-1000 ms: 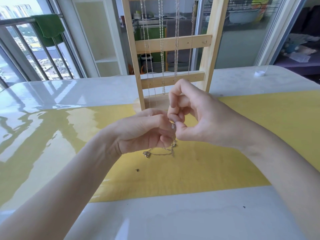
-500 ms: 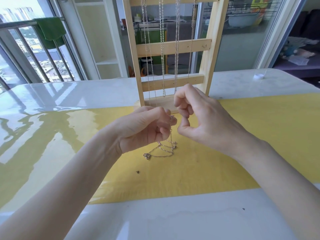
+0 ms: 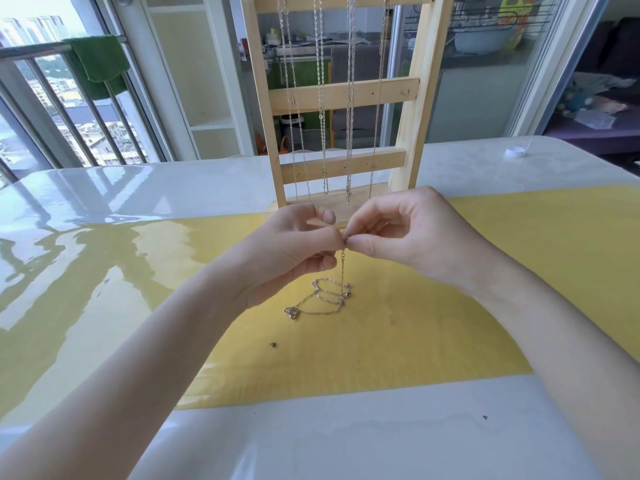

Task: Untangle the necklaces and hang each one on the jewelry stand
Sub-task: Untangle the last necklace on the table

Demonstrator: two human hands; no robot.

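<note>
A: Quick pass, left to right. What's at nine o'clock?

B: Green towel (image 3: 98,65) on the balcony rail, far off. Then my left hand (image 3: 294,251), fingers curled, thumb and forefinger pinching the top of a thin necklace (image 3: 325,296). The pinch sits just right of it, dead center.

A: Right hand?

B: My right hand (image 3: 408,237) comes in from three o'clock, thumb and forefinger pinched on the same spot, other fingers loosely curled. Both pinches touch. The chain drops straight from there and the rest lies in loose loops on the yellow mat (image 3: 519,271) at six o'clock of the hands.

A: Stand?

B: Wooden stand (image 3: 343,93) at twelve, just behind my hands, several chains (image 3: 349,133) already hanging on it. White cap (image 3: 515,151) at two o'clock on the table (image 3: 104,188).

A: How do I do this step well?

B: My guess is I'm working the clasp or a knot. Keep the pinches close, pull gently apart, let the slack hang so the loops below don't tighten. Lift only once the tail runs free.

A: What can't you tell?

B: The bit between my fingertips is covered, so clasp or knot, can't say. Whether the loops on the mat are one necklace or two, too fine to tell. Stand top and hooks are cut off. Small dark speck (image 3: 273,345) on the mat, unclear what.
</note>
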